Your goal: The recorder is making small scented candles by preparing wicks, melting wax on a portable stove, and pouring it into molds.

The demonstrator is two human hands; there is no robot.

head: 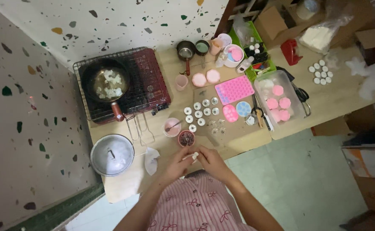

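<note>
lower centre of frame: left hand (177, 164) and right hand (211, 160) both pinch a small white piece (193, 155) just below the small cup (186, 138), mid-prep, fine fingertip work ahead.

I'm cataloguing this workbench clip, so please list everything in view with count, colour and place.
Pan: one, black, white chunks inside, on the red stove, left.
Pot lid: one, silver, front left.
Small metal cups: about ten, silver, table centre.
Silicone mould: one, pink, centre right.
Clear box: one, holding pink flower shapes, right.
White discs: about ten, far right.
Small bowl: one, pinkish, dark bits inside, in front of the hands.
Wooden table: one, tan.
Left hand: touching a small white piece.
Right hand: pinching the same piece.
</note>
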